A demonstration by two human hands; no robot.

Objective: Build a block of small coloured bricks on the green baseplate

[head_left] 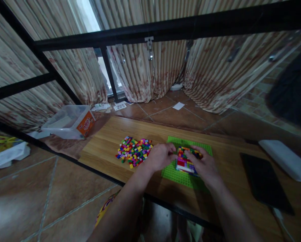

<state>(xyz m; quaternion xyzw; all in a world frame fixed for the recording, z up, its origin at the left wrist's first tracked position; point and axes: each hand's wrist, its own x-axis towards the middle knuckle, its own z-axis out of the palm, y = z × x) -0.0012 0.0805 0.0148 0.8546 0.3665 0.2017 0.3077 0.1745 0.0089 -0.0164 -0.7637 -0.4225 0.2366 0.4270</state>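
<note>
A block built of multicoloured toy bricks (182, 162) sits on a green studded baseplate (169, 173), with red, orange, purple and white parts showing. My right hand (203, 164) holds this build from the right, its thumb across the top and fingers behind it. Just left of the build is my left hand (161, 156), its fingers curled together in a pinch. Whatever lies between those fingertips is too small to make out. To the left of that hand, a loose pile of small coloured bricks (135, 151) spreads over the wooden table.
The wooden table (102, 141) carries a dark tablet (265, 181) with a cable and a white device (286, 159) at the right. Beyond the left end stands a clear plastic bin (64, 126) with an orange label. Curtains and black metal bars run behind.
</note>
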